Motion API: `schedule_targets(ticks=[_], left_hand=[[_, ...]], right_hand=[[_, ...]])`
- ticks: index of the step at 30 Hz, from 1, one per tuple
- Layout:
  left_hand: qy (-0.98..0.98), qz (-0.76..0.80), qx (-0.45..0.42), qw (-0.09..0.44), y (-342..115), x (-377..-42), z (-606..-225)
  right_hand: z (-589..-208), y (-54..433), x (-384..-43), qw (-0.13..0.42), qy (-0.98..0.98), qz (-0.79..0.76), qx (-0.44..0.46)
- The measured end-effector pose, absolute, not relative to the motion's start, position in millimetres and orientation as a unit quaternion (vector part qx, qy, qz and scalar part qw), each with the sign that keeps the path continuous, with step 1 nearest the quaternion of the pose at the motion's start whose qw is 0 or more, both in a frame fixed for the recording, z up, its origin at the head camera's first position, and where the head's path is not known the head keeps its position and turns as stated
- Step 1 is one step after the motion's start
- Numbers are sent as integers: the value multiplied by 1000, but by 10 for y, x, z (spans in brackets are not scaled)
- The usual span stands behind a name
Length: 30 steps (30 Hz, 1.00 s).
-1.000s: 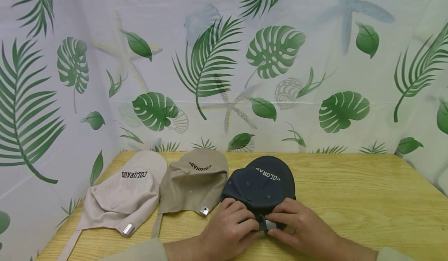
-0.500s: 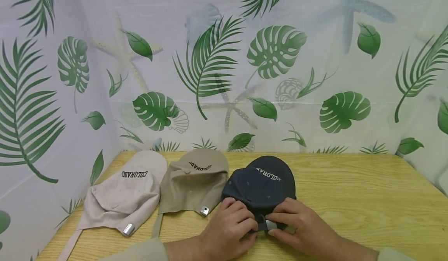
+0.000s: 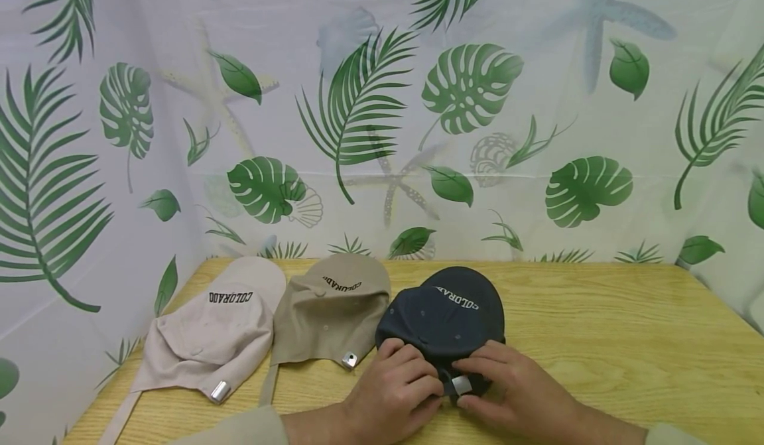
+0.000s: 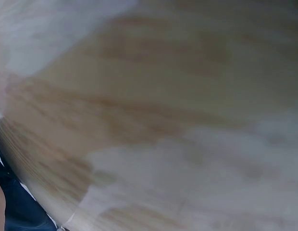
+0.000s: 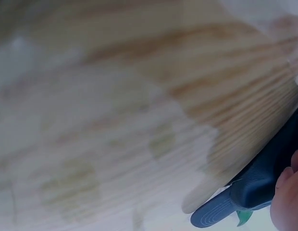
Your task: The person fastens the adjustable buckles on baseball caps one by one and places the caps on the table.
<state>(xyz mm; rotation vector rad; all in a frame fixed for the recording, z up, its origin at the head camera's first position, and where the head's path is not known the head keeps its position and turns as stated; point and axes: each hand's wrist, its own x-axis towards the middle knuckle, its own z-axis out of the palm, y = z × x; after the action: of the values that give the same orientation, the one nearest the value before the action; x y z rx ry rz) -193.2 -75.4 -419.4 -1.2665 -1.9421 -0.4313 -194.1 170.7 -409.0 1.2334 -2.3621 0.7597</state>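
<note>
A navy baseball cap [image 3: 453,319] lettered COLORADO lies at the table's centre, its brim toward the wall. At its rear edge my left hand [image 3: 394,385] pinches the dark strap end beside the metal buckle [image 3: 461,384]. On the other side, my right hand [image 3: 516,388] holds the cap's back edge, thumb and forefinger curled around the buckle and a little apart, so its metal face shows. Part of the strap is hidden by the fingers. In the right wrist view the cap [image 5: 257,190] shows at the lower right, with fingertips [image 5: 286,197] against it.
A khaki cap [image 3: 334,319] lies just left of the navy one, and a pale pink cap [image 3: 215,325] farther left; both straps hang loose toward the front. The wooden table [image 3: 627,339] extends to the right. A leaf-patterned cloth [image 3: 382,100] stands behind.
My right thumb and forefinger have spread slightly off the buckle, which has tilted and shows more of its face. The left hand has barely moved; the other caps lie as before.
</note>
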Motion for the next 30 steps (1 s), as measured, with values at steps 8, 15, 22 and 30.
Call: schedule_targets(ticks=[8, 15, 22, 30], left_hand=[[-768, -170, -492, 374, -758, -1921, -4172], [-777, -171, -482, 368, -759, -1925, -4169], [-786, -178, -468, 363, -763, -1911, -4189], [-794, -166, -449, 376, -754, -1894, -4192]], right_hand=[[-4044, 1725, -1919, 119, -876, 268, 384], [-4038, 1712, -1920, 85, -868, 316, 374], [-4052, 1663, -1921, 59, -853, 348, 385], [-4024, 1529, -1883, 71, -838, 365, 399]])
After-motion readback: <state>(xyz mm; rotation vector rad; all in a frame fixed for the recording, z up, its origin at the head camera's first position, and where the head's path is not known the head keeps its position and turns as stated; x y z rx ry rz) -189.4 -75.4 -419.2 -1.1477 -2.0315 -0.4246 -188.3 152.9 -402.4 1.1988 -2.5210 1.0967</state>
